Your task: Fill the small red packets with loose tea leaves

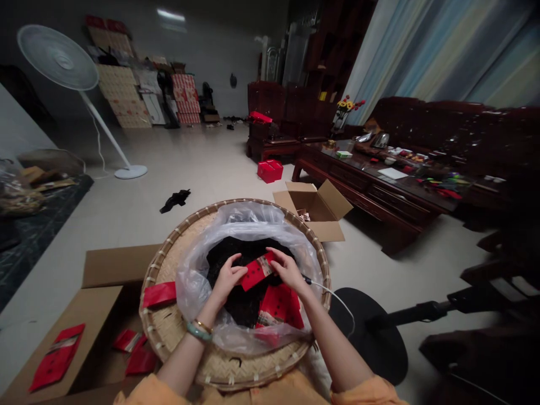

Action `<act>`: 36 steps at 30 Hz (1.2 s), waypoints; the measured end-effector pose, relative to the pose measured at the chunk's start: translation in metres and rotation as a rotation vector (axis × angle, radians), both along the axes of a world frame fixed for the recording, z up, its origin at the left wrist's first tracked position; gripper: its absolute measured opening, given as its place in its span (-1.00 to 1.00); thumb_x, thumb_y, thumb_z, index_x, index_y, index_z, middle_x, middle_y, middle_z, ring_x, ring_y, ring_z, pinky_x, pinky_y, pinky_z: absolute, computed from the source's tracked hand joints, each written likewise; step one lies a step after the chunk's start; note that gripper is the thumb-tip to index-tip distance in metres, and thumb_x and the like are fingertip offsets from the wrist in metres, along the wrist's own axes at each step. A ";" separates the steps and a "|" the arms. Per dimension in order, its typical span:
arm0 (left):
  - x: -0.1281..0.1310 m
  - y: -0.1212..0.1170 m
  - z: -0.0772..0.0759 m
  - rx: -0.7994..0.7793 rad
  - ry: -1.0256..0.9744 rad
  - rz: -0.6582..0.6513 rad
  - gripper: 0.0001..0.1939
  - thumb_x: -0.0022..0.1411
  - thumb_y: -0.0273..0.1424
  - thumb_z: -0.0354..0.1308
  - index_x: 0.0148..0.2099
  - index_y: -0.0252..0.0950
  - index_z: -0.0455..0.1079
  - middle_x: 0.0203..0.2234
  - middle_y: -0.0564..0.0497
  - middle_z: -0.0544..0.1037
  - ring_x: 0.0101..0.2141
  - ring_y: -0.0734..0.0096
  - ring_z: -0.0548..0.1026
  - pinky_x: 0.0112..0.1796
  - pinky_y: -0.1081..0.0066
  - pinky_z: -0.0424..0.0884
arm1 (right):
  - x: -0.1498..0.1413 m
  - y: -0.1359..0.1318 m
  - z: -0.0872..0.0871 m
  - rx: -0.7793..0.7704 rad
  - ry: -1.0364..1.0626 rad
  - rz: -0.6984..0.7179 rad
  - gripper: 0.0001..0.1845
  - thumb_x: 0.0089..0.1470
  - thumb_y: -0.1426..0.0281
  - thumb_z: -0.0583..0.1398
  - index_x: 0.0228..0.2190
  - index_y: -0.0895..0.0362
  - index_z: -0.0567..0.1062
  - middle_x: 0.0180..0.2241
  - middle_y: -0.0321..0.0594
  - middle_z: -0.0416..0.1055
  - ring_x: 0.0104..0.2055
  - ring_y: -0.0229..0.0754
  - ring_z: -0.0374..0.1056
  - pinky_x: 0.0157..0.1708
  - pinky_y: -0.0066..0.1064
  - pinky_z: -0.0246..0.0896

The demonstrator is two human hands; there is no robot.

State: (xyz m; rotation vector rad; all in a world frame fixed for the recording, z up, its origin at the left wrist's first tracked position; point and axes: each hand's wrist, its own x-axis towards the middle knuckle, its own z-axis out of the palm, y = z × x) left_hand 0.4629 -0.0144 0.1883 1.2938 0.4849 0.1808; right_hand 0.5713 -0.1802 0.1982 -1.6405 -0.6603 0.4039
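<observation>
We look down across a tiled floor (202, 163), with a dark wooden bench (371, 194) to the right, its top crowded with small items too dim to make out. An open cardboard carton (320, 205) stands just beyond a round woven bamboo tray (219, 374), and a second cardboard box (101, 332), cut off by the frame, sits to the left holding flat red packets (57, 357). On the tray, a clear plastic bag (198, 292) holds a dark crumbly mass (232, 264), partly hidden by plastic and hands. A lower red packet (280, 306) lies in the bag, and a loose red packet (159, 294) rests on the tray beside it. Our left hand (225, 278) and right hand (289, 270) are closed on an upper red packet (257, 271), the fingers hiding part of it.
</observation>
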 end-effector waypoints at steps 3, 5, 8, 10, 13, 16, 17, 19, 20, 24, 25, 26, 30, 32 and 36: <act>0.002 0.002 0.007 0.055 -0.027 -0.155 -0.32 -0.06 -0.28 0.28 0.12 -0.34 0.22 -0.30 -0.10 0.59 -0.35 0.30 0.54 -0.31 0.37 0.42 | -0.002 0.004 0.005 -0.072 -0.188 0.069 -0.50 0.01 0.48 0.06 0.03 0.06 0.35 -0.13 -0.22 0.45 -0.18 -0.18 0.37 -0.13 -0.29 0.27; 0.004 -0.001 0.009 0.134 -0.036 -0.216 -0.50 -0.02 -0.27 0.24 -0.01 -0.37 0.40 -0.31 -0.08 0.60 -0.35 0.29 0.53 -0.30 0.37 0.40 | -0.006 0.009 0.005 -0.114 -0.298 0.001 -0.49 0.03 0.48 0.08 0.06 0.08 0.33 -0.17 -0.17 0.46 -0.19 -0.15 0.38 -0.12 -0.26 0.27; 0.007 -0.009 0.005 0.204 -0.050 -0.128 -0.63 0.01 -0.26 0.19 -0.16 -0.38 0.50 -0.35 -0.06 0.60 -0.39 0.32 0.51 -0.33 0.40 0.37 | -0.014 0.019 0.001 -0.144 -0.473 -0.128 -0.53 0.06 0.46 0.09 0.05 0.13 0.34 -0.21 -0.09 0.46 -0.20 -0.12 0.38 -0.14 -0.25 0.30; 0.006 -0.013 0.000 0.183 -0.048 -0.057 -0.60 -0.01 -0.25 0.20 -0.15 -0.39 0.50 -0.39 -0.06 0.60 -0.44 0.36 0.50 -0.38 0.43 0.36 | -0.020 0.024 -0.004 -0.137 -0.600 -0.172 -0.54 0.10 0.47 0.06 0.07 0.14 0.31 -0.13 -0.03 0.42 -0.10 -0.09 0.34 -0.07 -0.21 0.27; 0.004 -0.018 -0.004 0.117 -0.053 0.012 -0.58 -0.03 -0.24 0.21 -0.15 -0.40 0.49 -0.43 -0.04 0.59 -0.48 0.41 0.47 -0.42 0.46 0.34 | -0.028 0.027 -0.010 -0.124 -0.781 -0.208 -0.50 0.14 0.49 0.00 0.14 0.14 0.20 0.01 0.02 0.32 0.04 -0.05 0.24 0.02 -0.12 0.21; 0.002 -0.022 -0.002 0.068 -0.068 0.074 -0.60 -0.04 -0.24 0.21 -0.17 -0.39 0.50 -0.43 -0.04 0.59 -0.47 0.42 0.48 -0.40 0.46 0.35 | -0.032 0.029 -0.014 -0.098 -0.885 -0.240 -0.46 0.15 0.51 -0.02 0.17 0.16 0.12 0.04 0.06 0.26 0.08 -0.02 0.18 0.01 -0.06 0.20; 0.001 -0.023 -0.001 0.070 -0.073 0.090 -0.61 -0.04 -0.24 0.21 -0.18 -0.39 0.50 -0.43 -0.04 0.59 -0.45 0.42 0.48 -0.39 0.46 0.36 | -0.033 0.029 -0.015 -0.081 -0.894 -0.258 -0.46 0.15 0.51 -0.02 0.17 0.17 0.12 0.04 0.08 0.26 0.08 -0.01 0.17 0.01 -0.05 0.20; 0.000 -0.026 0.002 0.090 -0.083 0.116 -0.63 -0.03 -0.25 0.21 -0.19 -0.38 0.50 -0.41 -0.05 0.59 -0.43 0.40 0.49 -0.36 0.45 0.37 | -0.035 0.030 -0.016 -0.042 -0.867 -0.290 -0.49 0.14 0.50 -0.01 0.15 0.16 0.17 0.00 0.07 0.27 0.05 -0.02 0.19 -0.01 -0.06 0.20; 0.000 -0.027 0.002 0.094 -0.085 0.123 -0.63 -0.03 -0.25 0.22 -0.19 -0.38 0.50 -0.40 -0.05 0.60 -0.42 0.39 0.49 -0.35 0.44 0.38 | -0.035 0.030 -0.015 -0.024 -0.832 -0.300 -0.51 0.14 0.50 0.00 0.12 0.15 0.21 -0.03 0.05 0.29 0.02 -0.03 0.20 -0.02 -0.08 0.20; -0.003 -0.028 0.002 0.043 -0.080 0.122 -0.61 -0.03 -0.30 0.23 -0.13 -0.37 0.47 -0.31 -0.08 0.60 -0.36 0.35 0.53 -0.31 0.40 0.43 | -0.033 0.025 -0.012 0.010 -0.580 -0.286 -0.71 0.12 0.46 0.02 -0.13 0.10 0.43 -0.23 -0.09 0.38 -0.15 -0.12 0.30 -0.13 -0.25 0.25; -0.003 -0.026 0.001 0.038 -0.082 0.130 -0.59 -0.04 -0.32 0.25 -0.10 -0.36 0.45 -0.28 -0.09 0.59 -0.34 0.34 0.53 -0.29 0.40 0.44 | -0.031 0.023 -0.012 0.014 -0.505 -0.299 -0.76 0.11 0.45 0.03 -0.22 0.11 0.45 -0.27 -0.12 0.39 -0.20 -0.13 0.31 -0.16 -0.27 0.25; -0.003 -0.025 -0.001 0.035 -0.085 0.146 -0.55 -0.06 -0.34 0.26 -0.07 -0.35 0.42 -0.27 -0.09 0.59 -0.33 0.33 0.54 -0.29 0.39 0.45 | -0.030 0.022 -0.012 0.019 -0.430 -0.327 -0.81 0.10 0.44 0.04 -0.29 0.12 0.44 -0.31 -0.14 0.39 -0.23 -0.14 0.31 -0.18 -0.29 0.24; -0.003 -0.014 -0.008 0.011 -0.074 0.291 -0.48 -0.05 -0.35 0.27 0.00 -0.35 0.34 -0.28 -0.12 0.58 -0.34 0.30 0.55 -0.31 0.33 0.48 | -0.029 0.021 -0.017 0.084 -0.109 -0.455 -0.88 0.01 0.33 0.09 -0.40 0.12 0.35 -0.42 -0.23 0.37 -0.35 -0.18 0.30 -0.32 -0.36 0.26; -0.002 -0.008 -0.010 0.075 -0.086 0.382 -0.55 -0.02 -0.34 0.26 -0.04 -0.35 0.36 -0.23 -0.14 0.56 -0.27 0.27 0.54 -0.26 0.31 0.48 | -0.034 0.023 -0.019 0.147 0.057 -0.405 -0.85 -0.04 0.29 0.12 -0.41 0.11 0.31 -0.51 -0.31 0.32 -0.46 -0.23 0.28 -0.48 -0.44 0.24; -0.004 0.001 -0.009 0.434 -0.098 0.458 -0.60 0.05 -0.30 0.19 -0.03 -0.30 0.40 -0.14 -0.12 0.52 -0.15 0.23 0.48 -0.14 0.29 0.42 | -0.046 0.027 -0.020 0.175 0.290 -0.186 -0.71 -0.11 0.29 0.18 -0.29 0.12 0.32 -0.61 -0.42 0.29 -0.66 -0.35 0.15 -0.71 -0.55 0.06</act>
